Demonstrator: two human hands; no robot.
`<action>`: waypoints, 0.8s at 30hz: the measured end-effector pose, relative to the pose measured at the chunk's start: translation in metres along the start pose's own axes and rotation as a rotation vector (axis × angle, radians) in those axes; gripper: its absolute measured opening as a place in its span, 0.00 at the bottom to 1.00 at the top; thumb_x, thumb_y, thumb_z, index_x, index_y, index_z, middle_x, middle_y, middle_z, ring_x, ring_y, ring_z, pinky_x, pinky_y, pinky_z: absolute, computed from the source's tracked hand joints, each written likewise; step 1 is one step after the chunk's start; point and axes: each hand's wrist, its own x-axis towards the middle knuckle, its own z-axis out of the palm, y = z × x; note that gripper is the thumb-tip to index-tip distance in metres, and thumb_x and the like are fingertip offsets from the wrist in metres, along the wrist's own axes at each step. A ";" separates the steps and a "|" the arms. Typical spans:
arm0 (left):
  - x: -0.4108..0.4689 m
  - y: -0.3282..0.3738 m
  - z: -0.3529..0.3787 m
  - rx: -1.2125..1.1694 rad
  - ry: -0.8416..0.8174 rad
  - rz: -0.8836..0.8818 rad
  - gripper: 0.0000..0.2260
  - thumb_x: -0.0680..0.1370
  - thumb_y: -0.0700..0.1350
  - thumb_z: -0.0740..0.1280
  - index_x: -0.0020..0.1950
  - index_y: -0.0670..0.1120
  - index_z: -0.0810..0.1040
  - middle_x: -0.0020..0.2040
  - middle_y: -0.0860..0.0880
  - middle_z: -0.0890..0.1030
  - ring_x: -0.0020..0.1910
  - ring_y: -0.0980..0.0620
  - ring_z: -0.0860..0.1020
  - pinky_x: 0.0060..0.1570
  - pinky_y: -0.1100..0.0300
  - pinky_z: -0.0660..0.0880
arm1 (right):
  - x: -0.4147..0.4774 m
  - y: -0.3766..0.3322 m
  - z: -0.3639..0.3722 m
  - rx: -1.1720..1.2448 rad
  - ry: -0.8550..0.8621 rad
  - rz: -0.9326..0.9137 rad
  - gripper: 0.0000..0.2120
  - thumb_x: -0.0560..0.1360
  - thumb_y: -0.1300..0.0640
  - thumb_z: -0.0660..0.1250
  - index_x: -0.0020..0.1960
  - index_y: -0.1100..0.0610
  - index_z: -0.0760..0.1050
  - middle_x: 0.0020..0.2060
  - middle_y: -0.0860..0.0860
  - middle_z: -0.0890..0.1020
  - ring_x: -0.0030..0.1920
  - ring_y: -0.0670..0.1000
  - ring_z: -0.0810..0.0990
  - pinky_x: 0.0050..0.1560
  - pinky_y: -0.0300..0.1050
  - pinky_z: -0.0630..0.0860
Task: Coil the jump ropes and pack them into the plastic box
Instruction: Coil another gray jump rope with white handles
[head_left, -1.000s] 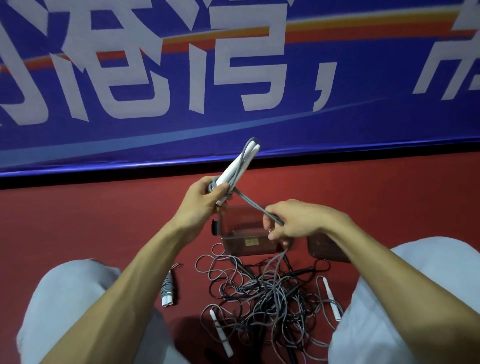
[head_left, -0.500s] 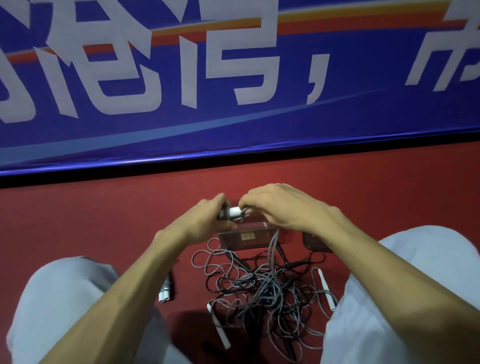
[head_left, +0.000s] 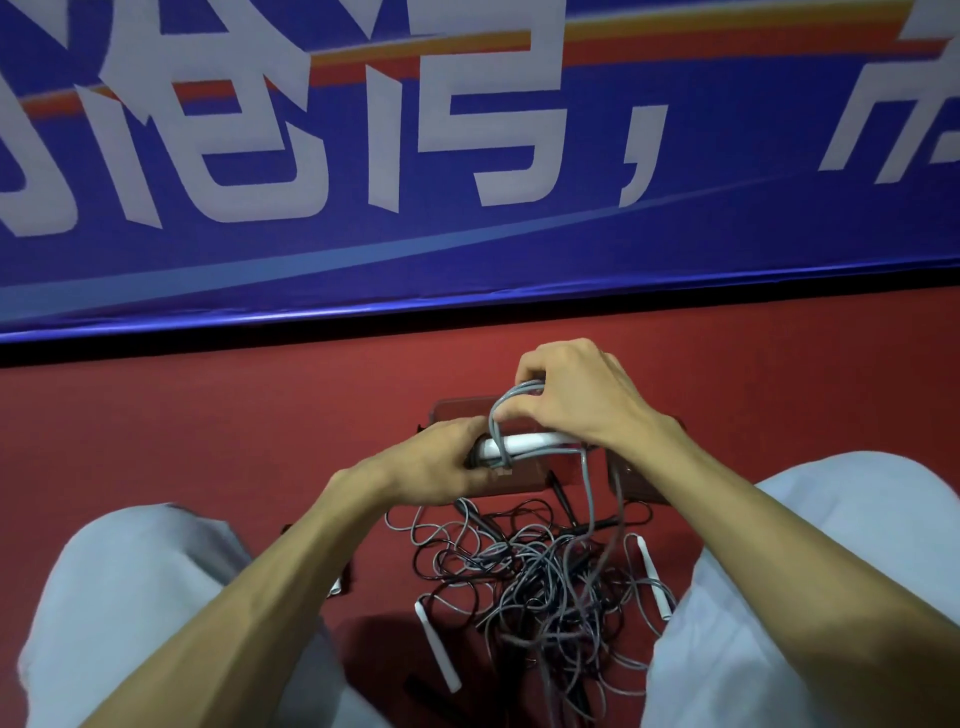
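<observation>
The left hand (head_left: 441, 467) grips the left end of the white handles (head_left: 524, 443), which lie crosswise just over the plastic box (head_left: 457, 411), while the right hand (head_left: 576, 400) pinches a grey rope loop (head_left: 511, 397) right above them, slack trailing to the tangle (head_left: 545, 582) on the floor.

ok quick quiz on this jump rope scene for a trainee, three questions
1. True or false: the left hand grips one end of the white handles.
2. What does the right hand pinch? A) a grey cord loop B) a black handle C) a lid
3. Fill in: the tangle of ropes lies on the red ____.
Key: 1 true; 2 A; 3 floor.
</observation>
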 end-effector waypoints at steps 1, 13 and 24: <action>0.000 0.002 0.001 -0.030 0.006 -0.014 0.18 0.75 0.51 0.72 0.62 0.48 0.73 0.46 0.56 0.78 0.44 0.54 0.77 0.42 0.67 0.72 | 0.001 0.000 0.000 0.042 -0.009 0.040 0.17 0.64 0.36 0.75 0.37 0.49 0.78 0.36 0.44 0.81 0.40 0.48 0.77 0.41 0.45 0.72; -0.002 0.009 -0.011 -0.341 -0.027 -0.072 0.05 0.74 0.47 0.66 0.49 0.50 0.75 0.40 0.50 0.76 0.38 0.53 0.72 0.41 0.55 0.69 | 0.012 0.041 -0.019 0.729 -0.400 0.248 0.04 0.72 0.60 0.74 0.46 0.57 0.82 0.34 0.47 0.82 0.33 0.40 0.77 0.35 0.33 0.70; -0.003 0.016 -0.033 -1.341 0.296 -0.038 0.19 0.77 0.37 0.62 0.69 0.44 0.71 0.45 0.40 0.82 0.34 0.44 0.80 0.35 0.56 0.78 | 0.009 0.035 -0.027 0.922 -0.699 0.226 0.10 0.79 0.61 0.64 0.58 0.65 0.76 0.42 0.55 0.82 0.31 0.45 0.72 0.23 0.32 0.65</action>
